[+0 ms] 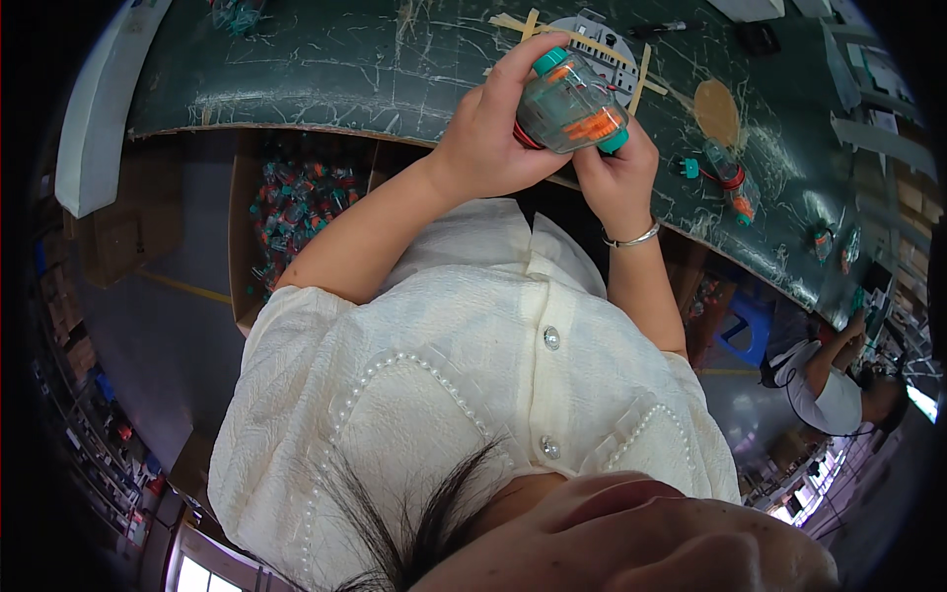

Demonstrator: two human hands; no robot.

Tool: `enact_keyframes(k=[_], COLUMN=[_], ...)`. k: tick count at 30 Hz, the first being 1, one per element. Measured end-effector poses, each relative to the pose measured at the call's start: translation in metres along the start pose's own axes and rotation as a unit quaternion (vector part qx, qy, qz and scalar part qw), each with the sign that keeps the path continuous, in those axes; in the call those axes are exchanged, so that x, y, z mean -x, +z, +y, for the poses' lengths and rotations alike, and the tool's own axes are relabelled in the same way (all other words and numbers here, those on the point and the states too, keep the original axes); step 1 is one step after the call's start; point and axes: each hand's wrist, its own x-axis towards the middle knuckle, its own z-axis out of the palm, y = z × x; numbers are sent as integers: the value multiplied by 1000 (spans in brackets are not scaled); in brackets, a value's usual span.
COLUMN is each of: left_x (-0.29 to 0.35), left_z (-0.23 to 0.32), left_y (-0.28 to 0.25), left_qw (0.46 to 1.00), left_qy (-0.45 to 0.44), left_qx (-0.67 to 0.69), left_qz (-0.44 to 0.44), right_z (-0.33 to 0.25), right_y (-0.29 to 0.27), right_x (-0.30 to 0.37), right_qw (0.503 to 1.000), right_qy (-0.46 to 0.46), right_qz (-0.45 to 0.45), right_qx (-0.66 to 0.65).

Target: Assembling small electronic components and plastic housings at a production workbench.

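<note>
Between my hands, just above the table edge, is a clear plastic case (557, 111) with orange parts inside and teal caps at two ends. A bit of red shows along its lower side. My left hand (493, 123) wraps around its left side, fingers over the top. From below right, my right hand (619, 173) grips it near the lower teal cap, with some fingers hidden behind it. Beyond the case lies a pale round plate (614, 54) with strips of tan tape over it, partly hidden by the case. What exactly the case is, I cannot tell.
Similar clear and orange pieces (732, 183) lie on the scratched green table (326, 59) at right. An open carton (308, 212) full of such pieces stands below the edge at left. A dark pen-like tool (663, 29) rests at the back. Another person (819, 385) sits at right.
</note>
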Motion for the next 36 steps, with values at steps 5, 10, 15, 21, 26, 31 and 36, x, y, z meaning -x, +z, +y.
enact_keyframes(k=[5, 10, 15, 21, 26, 31, 36], left_x=[2, 1, 3, 7, 7, 7, 8], left_z=[-1, -2, -5, -7, -7, -7, -8], left_y=[2, 1, 2, 3, 4, 5, 3], left_qw=[1000, 1000, 1000, 998, 997, 998, 998], left_qy=[-8, 8, 8, -21, -16, -15, -20], left_qx=[13, 10, 22, 55, 70, 66, 63], left_qz=[4, 6, 4, 0, 3, 8, -6], right_z=[0, 0, -3, -5, -5, -5, -8], right_y=[1, 1, 1, 1, 1, 1, -1], right_x=[-1, -2, -4, -5, -5, -5, -6], right_qw=[1000, 1000, 1000, 1000, 1000, 1000, 1000], right_qy=[-7, -7, -13, -8, -7, -10, -9], right_qz=[3, 2, 4, -2, 1, 1, -3], right_qx=[-7, -6, -6, 1, -2, 3, 2])
